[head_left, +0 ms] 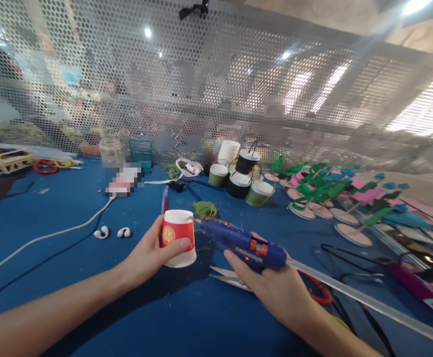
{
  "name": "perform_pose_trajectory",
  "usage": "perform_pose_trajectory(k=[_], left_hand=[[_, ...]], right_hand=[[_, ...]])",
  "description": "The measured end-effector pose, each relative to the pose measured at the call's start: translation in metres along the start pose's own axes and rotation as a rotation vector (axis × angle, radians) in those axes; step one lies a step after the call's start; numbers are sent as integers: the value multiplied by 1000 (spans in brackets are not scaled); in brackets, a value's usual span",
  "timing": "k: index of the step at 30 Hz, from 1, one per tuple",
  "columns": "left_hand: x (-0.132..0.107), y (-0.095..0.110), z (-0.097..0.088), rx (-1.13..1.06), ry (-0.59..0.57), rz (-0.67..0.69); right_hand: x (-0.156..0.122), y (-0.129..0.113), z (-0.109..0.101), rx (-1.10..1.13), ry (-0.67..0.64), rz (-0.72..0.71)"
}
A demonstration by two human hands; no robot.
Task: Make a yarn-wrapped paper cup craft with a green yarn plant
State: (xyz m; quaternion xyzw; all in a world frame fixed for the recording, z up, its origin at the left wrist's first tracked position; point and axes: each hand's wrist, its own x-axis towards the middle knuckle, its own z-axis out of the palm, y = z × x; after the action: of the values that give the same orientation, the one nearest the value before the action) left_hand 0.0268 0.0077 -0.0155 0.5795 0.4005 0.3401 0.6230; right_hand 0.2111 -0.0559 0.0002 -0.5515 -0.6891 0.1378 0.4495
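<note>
My left hand (157,250) is wrapped round a white paper cup (181,260) with a red band and a gold emblem. The cup is upside down, its narrower end upward. In my right hand (272,282) is a blue hot glue gun (235,235), gripped by its handle, with a small red light showing. Its nozzle meets or nearly meets the cup's upper right edge; I cannot tell whether it touches. A long clear glue stick (350,290) runs out of the gun's back. Scissors (231,278) with open blades lie under my right hand, their red handles partly hidden by it.
Small green and black covered cups (239,184) stand behind, near a bundle of green cord (204,209). Paper flowers on pink discs (345,216) crowd the right side. A purple power strip (420,287) lies far right. White earbuds (123,232) and a white cable (53,234) are left.
</note>
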Motion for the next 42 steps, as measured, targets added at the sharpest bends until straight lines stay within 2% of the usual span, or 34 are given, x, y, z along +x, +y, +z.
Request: perform_pose_trajectory(k=[8, 25, 42], left_hand=[[-1, -3, 2, -17, -54, 36], [0, -4, -5, -47, -42, 10], [2, -7, -9, -130, -86, -8]], right_hand=[[-5, -4, 1, -60, -67, -19], [-1, 0, -1, -7, -5, 12], [4, -6, -5, 70, -32, 66]])
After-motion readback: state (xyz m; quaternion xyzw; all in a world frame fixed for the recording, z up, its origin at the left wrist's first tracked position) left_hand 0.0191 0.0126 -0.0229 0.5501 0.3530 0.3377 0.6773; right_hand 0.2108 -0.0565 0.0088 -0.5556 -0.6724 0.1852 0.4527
